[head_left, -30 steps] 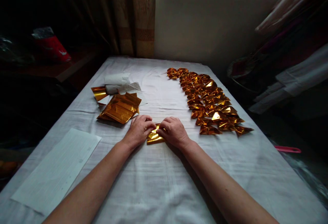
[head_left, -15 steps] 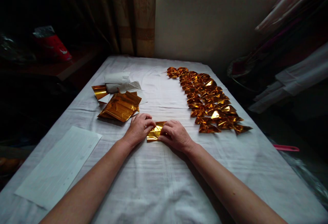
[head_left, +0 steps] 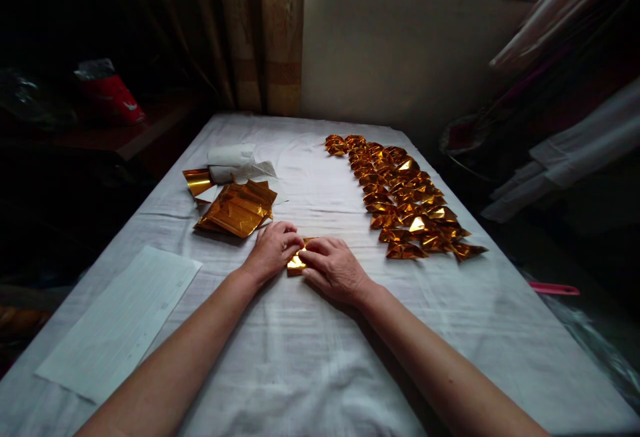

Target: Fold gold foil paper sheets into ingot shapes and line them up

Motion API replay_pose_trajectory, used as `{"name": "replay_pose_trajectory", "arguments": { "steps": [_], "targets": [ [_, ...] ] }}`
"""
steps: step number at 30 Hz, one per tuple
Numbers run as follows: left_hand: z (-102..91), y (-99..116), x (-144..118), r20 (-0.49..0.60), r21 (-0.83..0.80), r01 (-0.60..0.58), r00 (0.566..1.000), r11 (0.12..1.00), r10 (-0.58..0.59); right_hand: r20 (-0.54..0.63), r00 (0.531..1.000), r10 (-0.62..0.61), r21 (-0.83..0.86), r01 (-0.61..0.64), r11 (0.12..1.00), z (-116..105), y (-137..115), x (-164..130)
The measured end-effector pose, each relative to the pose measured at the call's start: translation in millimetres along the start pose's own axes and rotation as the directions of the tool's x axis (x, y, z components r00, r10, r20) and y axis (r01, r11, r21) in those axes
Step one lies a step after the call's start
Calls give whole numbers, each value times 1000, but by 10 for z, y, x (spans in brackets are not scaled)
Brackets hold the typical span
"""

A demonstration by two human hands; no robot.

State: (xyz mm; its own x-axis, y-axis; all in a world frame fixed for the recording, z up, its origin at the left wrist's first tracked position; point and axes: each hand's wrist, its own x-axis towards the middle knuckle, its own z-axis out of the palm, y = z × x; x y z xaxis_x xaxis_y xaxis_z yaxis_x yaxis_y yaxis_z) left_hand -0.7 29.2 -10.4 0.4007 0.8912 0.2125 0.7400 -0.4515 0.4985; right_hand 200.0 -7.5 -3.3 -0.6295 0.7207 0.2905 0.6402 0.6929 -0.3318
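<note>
A small folded piece of gold foil paper (head_left: 297, 264) lies on the white cloth between my two hands. My left hand (head_left: 274, 249) has its fingers curled and pinches the paper's left edge. From the right, my right hand (head_left: 334, 265) closes over the other side, its fingertips nearly at the left thumb, so most of the paper is covered. Beyond my left hand is a stack of flat gold foil sheets (head_left: 237, 209). Folded gold foil pieces (head_left: 395, 200) stand in several rows to the right.
White paper wrapping (head_left: 233, 156) sits behind the stack. A lined sheet of paper (head_left: 123, 320) lies at the left of the cloth-covered surface (head_left: 280, 370). A red container (head_left: 111, 96) stands on a dark side table; a pink handle (head_left: 554, 288) is beyond the right edge.
My right hand has slid left over the foil paper, covering more of it, and the visible part is narrower. My left hand stays in place. The view has shifted slightly.
</note>
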Motion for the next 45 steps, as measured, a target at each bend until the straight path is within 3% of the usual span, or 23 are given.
{"name": "replay_pose_trajectory", "arguments": {
  "steps": [13,28,34,45],
  "targets": [
    [8,-8,-9,2,11,4,1000,1000,-4,218,976,22,-46,-12,999,-39,-99,-164],
    [-9,4,-9,26,-21,19,999,1000,-18,160,985,63,-34,-58,998,-12,-439,-289],
    [6,-15,-14,-2,-20,9,1000,1000,-9,49,982,183,-93,-178,980,138,-548,-141],
    [6,0,-24,4,-31,8,1000,1000,-8,28,987,158,-92,-154,984,112,-599,-235]
  ]
}}
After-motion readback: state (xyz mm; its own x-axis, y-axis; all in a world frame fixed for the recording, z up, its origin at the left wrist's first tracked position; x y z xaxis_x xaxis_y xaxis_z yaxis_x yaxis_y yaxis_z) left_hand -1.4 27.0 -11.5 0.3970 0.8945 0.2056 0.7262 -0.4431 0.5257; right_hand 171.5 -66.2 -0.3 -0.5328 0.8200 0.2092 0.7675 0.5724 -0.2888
